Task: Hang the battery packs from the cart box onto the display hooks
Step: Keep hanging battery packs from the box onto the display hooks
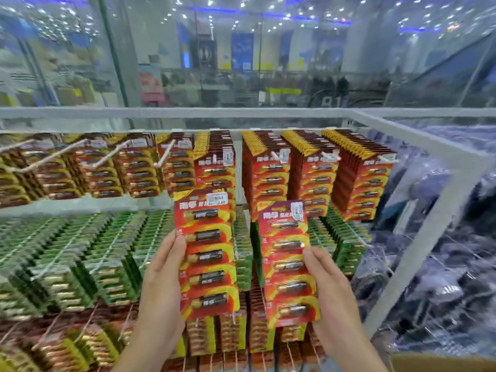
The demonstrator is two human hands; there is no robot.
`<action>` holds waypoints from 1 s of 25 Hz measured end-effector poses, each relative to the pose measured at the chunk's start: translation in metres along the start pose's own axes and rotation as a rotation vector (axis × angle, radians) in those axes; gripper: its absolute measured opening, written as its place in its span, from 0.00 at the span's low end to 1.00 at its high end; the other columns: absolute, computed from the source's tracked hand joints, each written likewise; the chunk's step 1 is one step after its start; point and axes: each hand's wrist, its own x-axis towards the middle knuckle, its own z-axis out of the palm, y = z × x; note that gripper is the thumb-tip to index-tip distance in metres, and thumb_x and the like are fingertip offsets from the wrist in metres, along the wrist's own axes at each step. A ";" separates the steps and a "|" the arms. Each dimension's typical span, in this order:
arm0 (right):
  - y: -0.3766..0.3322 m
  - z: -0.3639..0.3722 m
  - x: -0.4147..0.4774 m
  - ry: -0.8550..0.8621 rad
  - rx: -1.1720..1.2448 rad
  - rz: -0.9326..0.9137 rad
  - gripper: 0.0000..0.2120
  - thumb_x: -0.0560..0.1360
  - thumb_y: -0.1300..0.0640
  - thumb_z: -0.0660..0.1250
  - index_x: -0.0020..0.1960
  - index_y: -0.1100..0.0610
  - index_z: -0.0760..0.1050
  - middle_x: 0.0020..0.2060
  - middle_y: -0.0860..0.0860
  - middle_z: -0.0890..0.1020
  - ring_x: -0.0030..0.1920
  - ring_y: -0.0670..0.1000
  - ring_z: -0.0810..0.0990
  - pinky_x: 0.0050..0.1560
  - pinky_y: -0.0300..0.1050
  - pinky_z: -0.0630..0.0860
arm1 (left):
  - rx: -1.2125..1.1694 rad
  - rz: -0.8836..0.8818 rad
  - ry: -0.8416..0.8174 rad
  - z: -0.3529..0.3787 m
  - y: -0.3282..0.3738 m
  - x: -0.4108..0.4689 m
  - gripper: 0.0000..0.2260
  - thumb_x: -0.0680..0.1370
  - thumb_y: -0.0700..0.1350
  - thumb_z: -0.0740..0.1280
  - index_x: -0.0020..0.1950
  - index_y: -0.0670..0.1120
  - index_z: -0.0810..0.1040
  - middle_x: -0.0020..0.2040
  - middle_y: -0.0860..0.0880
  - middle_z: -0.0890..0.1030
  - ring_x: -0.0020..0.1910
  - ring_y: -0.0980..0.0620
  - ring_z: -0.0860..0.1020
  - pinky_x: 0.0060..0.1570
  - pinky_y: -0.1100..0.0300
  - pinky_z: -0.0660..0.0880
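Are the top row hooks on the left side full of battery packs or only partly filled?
Partly filled. The top-left hooks show long bare prongs before their battery packs.

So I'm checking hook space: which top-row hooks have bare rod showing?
The hooks on the left of the top row: their white rods stick out well beyond the packs. The right-hand stacks are filled almost to the hook tips.

Two battery packs held up before the display hooks.

I see the left hand [161,277] gripping a red battery pack [208,253] by its left edge, and the right hand [330,288] gripping a second red pack [288,264] by its right edge, both upright, near rows of red packs [308,173] and green packs [80,253] hanging beyond.
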 end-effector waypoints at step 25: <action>-0.069 -0.026 0.041 0.264 -0.075 -0.394 0.09 0.80 0.47 0.68 0.54 0.48 0.84 0.54 0.54 0.86 0.55 0.59 0.85 0.59 0.65 0.79 | -0.030 0.042 0.011 -0.026 0.010 0.032 0.11 0.80 0.48 0.66 0.51 0.56 0.88 0.52 0.43 0.88 0.44 0.39 0.87 0.41 0.37 0.83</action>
